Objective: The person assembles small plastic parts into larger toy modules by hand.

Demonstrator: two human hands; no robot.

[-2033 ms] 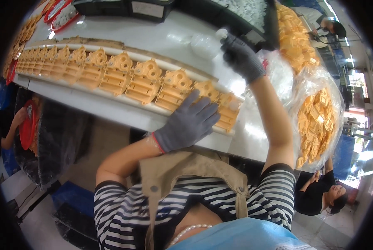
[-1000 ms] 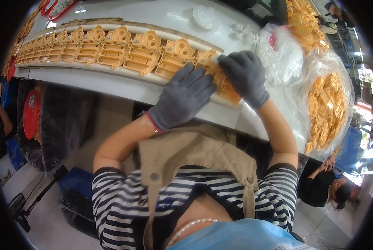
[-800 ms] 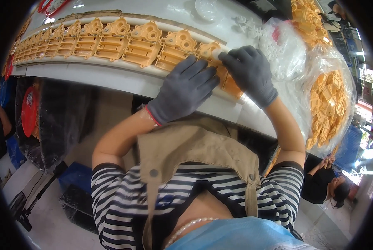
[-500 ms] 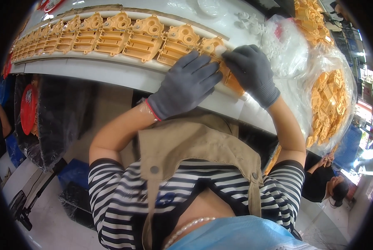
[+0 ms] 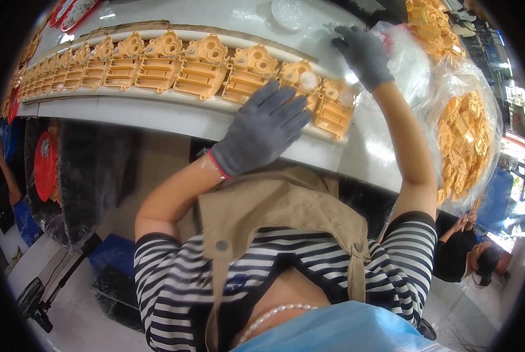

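Observation:
A row of yellow plastic housings (image 5: 200, 66) runs along the bench, each with a rounded, holed end and a ribbed box part. My left hand (image 5: 265, 126) lies palm down with fingers stretched over the lower edge of one housing near the row's right end. In that housing's round end sits a white round part (image 5: 307, 80). The last housing (image 5: 332, 111) carries a translucent round piece (image 5: 347, 98). My right hand (image 5: 365, 56) is beyond the row, fingers apart, over the small white plastic parts, which it mostly hides. Nothing shows between its fingers.
A clear bag of white parts (image 5: 412, 64) lies right of my right hand. Bags of yellow parts (image 5: 464, 141) stand farther right. Brown strips (image 5: 127, 26) edge the row. Red trays (image 5: 77, 14) sit far left. Other people are at both sides, one at right (image 5: 467, 252).
My right hand has left the end of the row and moved up and away to the white parts, uncovering the last housing. My left hand has shifted slightly nearer to me.

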